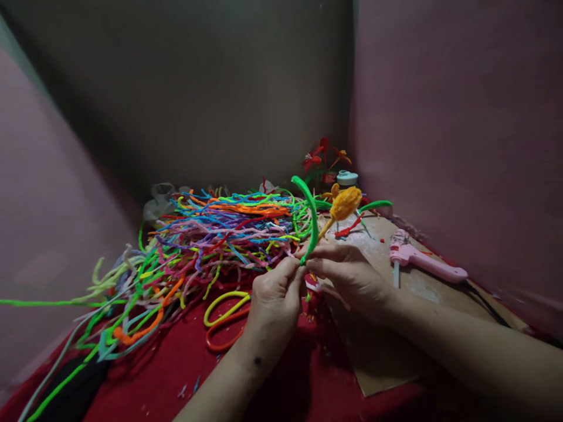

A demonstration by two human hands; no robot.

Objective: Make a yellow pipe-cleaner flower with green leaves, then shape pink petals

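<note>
Both hands, left hand [275,290] and right hand [352,272], are pinching the green pipe cleaner [310,214] closed at its base, seemingly binding it to the yellow pipe-cleaner flower [345,203], which calls for steady, tight twisting.

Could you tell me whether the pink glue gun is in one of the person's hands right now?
No, the pink glue gun lies on the brown board, apart from both hands, which pinch a green pipe cleaner.

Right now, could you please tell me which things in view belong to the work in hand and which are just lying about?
In hand:
- curved bright green pipe cleaner, pinched by left hand and right hand
- fuzzy yellow-orange pipe-cleaner bud on a stem, beside the right hand

Lying about:
- heap of multicoloured pipe cleaners
- pink glue gun
- scissors with yellow and orange handles
- red pipe-cleaner flowers
</note>
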